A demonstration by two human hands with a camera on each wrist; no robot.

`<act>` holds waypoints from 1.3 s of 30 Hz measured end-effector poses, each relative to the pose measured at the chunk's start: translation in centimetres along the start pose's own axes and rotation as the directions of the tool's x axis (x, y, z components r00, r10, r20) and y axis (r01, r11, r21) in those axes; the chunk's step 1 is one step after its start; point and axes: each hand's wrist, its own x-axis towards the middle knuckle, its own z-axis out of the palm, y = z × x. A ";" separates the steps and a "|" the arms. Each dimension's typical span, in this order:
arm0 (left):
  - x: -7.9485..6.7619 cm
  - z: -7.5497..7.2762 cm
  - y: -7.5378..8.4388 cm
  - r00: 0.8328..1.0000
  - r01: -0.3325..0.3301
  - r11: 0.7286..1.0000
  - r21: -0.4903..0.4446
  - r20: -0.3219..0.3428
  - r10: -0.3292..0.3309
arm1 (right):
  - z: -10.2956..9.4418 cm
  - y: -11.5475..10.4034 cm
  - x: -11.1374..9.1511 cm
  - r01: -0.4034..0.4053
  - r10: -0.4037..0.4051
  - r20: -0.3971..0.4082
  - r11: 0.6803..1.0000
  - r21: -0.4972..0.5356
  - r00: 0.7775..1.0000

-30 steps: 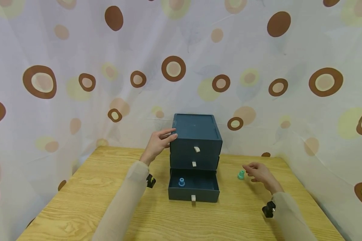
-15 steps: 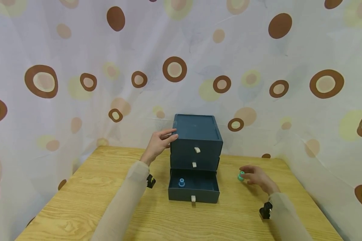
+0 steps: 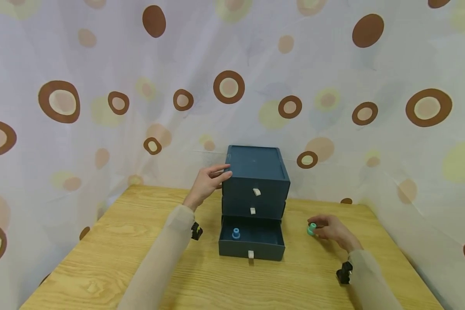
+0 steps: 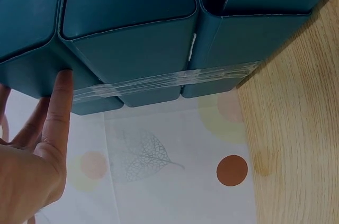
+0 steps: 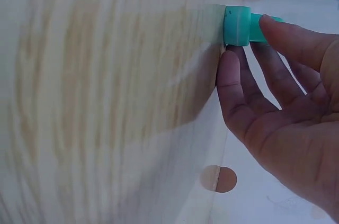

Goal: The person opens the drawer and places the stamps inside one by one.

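A dark blue three-drawer cabinet [image 3: 257, 163] stands on the table, its bottom drawer [image 3: 252, 249] pulled out. Inside that drawer, toward the left, a small blue stepped cylinder [image 3: 236, 234] stands upright. My left hand [image 3: 205, 185] rests on the cabinet's upper left side, fingers fairly straight; the left wrist view shows a fingertip [image 4: 64, 75] against the wall. To the cabinet's right, my right hand [image 3: 333, 230] pinches a green stepped cylinder [image 3: 312, 228]. In the right wrist view, the thumb lies on the narrow stem of the green cylinder [image 5: 237, 25], whose wide base is at the tabletop.
White pull tabs are on the drawer fronts, such as the top tab [image 3: 257, 192]. Clear tape [image 4: 175, 80] runs along the cabinet's side. A patterned cloth [image 3: 232, 120] hangs close behind the wooden table [image 3: 112, 258].
My right hand has lowered and its fingers and thumb have come round the green cylinder. The left hand stays at the cabinet's side. The head view has shifted slightly.
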 end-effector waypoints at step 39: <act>0.1 0.3 -0.4 1.000 -0.025 0.999 0.022 -0.010 0.025 | 2.1 -1.6 0.4 0.158 -0.164 0.052 0.981 0.109 0.985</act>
